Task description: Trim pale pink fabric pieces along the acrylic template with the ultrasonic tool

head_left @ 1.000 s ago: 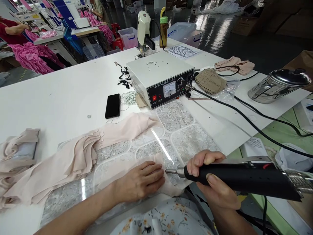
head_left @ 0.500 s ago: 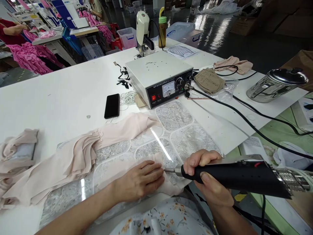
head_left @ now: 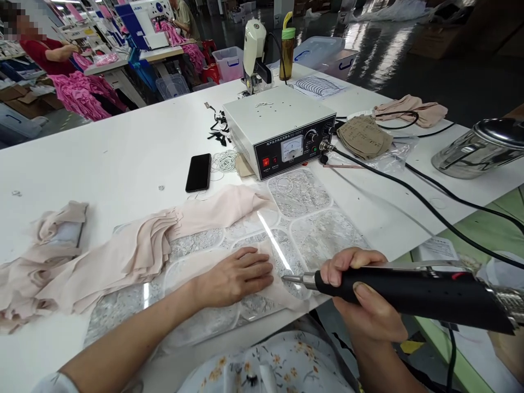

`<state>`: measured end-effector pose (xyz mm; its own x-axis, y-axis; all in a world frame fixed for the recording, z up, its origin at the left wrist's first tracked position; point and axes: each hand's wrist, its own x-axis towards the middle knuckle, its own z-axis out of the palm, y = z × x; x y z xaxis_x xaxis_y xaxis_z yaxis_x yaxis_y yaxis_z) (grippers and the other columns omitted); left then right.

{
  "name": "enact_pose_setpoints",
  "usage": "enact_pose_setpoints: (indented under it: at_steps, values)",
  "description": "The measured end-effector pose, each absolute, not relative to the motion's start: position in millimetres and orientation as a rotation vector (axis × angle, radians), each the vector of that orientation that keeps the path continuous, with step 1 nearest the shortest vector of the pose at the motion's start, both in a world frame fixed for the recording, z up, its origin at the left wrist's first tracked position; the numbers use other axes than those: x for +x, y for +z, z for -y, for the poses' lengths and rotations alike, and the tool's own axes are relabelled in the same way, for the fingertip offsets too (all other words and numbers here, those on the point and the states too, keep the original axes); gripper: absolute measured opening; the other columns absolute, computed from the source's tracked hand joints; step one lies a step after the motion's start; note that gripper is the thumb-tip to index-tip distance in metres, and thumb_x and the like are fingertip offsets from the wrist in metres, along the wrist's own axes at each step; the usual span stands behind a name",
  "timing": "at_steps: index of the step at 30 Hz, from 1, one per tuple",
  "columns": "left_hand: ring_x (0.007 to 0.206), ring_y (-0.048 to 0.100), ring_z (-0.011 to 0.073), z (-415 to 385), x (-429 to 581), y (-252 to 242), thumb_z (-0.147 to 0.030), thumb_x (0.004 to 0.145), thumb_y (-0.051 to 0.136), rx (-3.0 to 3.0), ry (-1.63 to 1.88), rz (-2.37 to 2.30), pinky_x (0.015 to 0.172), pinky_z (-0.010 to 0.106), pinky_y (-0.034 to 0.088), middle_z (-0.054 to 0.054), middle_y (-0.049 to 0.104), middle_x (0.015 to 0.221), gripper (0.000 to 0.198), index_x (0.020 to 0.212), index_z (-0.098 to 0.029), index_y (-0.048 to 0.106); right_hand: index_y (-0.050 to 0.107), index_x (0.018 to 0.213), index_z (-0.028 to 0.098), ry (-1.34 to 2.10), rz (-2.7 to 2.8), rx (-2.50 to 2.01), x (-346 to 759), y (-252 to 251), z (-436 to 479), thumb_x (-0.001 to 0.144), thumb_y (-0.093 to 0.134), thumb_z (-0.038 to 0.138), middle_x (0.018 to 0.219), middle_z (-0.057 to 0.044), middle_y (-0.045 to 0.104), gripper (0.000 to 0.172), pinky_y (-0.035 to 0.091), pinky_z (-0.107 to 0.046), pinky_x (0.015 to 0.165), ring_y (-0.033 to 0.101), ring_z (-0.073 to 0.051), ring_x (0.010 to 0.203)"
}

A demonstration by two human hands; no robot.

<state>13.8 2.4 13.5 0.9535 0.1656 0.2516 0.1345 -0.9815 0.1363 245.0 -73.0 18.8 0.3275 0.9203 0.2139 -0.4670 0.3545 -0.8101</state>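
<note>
2 bare hands work close to the near edge of the tabletop [head_left: 123, 158], over a stone-patterned mat [head_left: 313, 234]. The left hand [head_left: 237, 275] lies palm down, fingers extended and close together, on a thin pale pink fabric piece [head_left: 280, 295], which is spread on the mat and reaches toward that near edge. The right hand [head_left: 368, 308] is wrapped around a black handheld tool [head_left: 426, 295], holding it roughly level just past the near edge. Its metal tip [head_left: 292, 279] points at the left fingertips, just beside them; whether it touches the fabric, I cannot tell. Layered pale pink strips [head_left: 143, 245] extend from the mat toward the tabletop's left side, where a fabric bundle [head_left: 59, 229] sits. Behind the mat, toward the far edge, stands a control box [head_left: 282, 109], with a thick black cable [head_left: 413, 188] running from its front across the right part of the tabletop. A dark phone [head_left: 198, 173] lies beside a coil of pale cord [head_left: 226, 161], left of the box. A green-lidded bottle [head_left: 287, 53] stands at the far corner, and a shiny steel pot [head_left: 462, 155] near the right corner.
</note>
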Motion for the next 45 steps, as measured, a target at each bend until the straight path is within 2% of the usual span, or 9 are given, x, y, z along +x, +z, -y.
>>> enact_pose_setpoints:
  at_steps: [8, 15, 30, 37, 45]
  values:
    - [0.125, 0.052, 0.0254, 9.8, 13.5, 10.4, -0.013, 0.1, 0.043, 3.005, 0.402, -0.343, 0.107, 0.046, 0.041, 0.015, 0.065, 0.119, 0.024, 0.115, -0.009, 0.061, 0.058, 0.085, 0.023, 1.036, 0.766, -0.71, 242.1, 14.9, 71.9, 0.076, 0.063, 0.029, 0.077, 0.0, 0.053, 0.012, 0.049, -0.033, 0.053, 0.051, -0.011, 0.054]
    - [0.123, 0.054, 0.027, 14.2, 16.0, 7.6, -0.013, 0.099, 0.045, 2.982, 0.516, -0.385, 0.106, 0.046, 0.042, 0.013, 0.066, 0.117, 0.021, 0.11, -0.009, 0.062, 0.057, 0.086, 0.023, 1.041, 0.737, -0.671, 240.3, 11.8, 69.5, 0.076, 0.062, 0.027, 0.078, 0.0, 0.053, 0.012, 0.048, -0.032, 0.052, 0.051, -0.011, 0.054]
    - [0.125, 0.051, 0.0284, 16.6, 15.3, 3.9, -0.014, 0.1, 0.044, 2.966, 0.501, -0.402, 0.105, 0.048, 0.042, 0.015, 0.063, 0.12, 0.022, 0.113, -0.009, 0.061, 0.059, 0.089, 0.023, 1.032, 0.781, -0.644, 236.3, 15.2, 61.6, 0.077, 0.063, 0.024, 0.08, 0.0, 0.055, 0.013, 0.05, -0.031, 0.055, 0.054, -0.011, 0.057]
    - [0.125, 0.051, 0.029, 16.9, 14.9, 2.4, -0.013, 0.099, 0.044, 2.955, 0.51, -0.394, 0.105, 0.049, 0.042, 0.015, 0.063, 0.12, 0.023, 0.114, -0.009, 0.061, 0.057, 0.085, 0.022, 1.0, 0.844, -0.63, 235.4, 14.4, 57.2, 0.079, 0.061, 0.022, 0.079, 0.001, 0.056, 0.007, 0.051, -0.031, 0.055, 0.055, -0.011, 0.056]
    - [0.125, 0.051, 0.0283, 9.4, 10.0, 4.6, -0.014, 0.099, 0.044, 2.979, 0.495, -0.376, 0.108, 0.049, 0.039, 0.014, 0.064, 0.12, 0.023, 0.116, -0.009, 0.06, 0.057, 0.088, 0.021, 1.057, 0.755, -0.65, 248.2, 17.1, 72.0, 0.078, 0.061, 0.025, 0.081, 0.0, 0.053, 0.011, 0.05, -0.031, 0.058, 0.054, -0.01, 0.059]
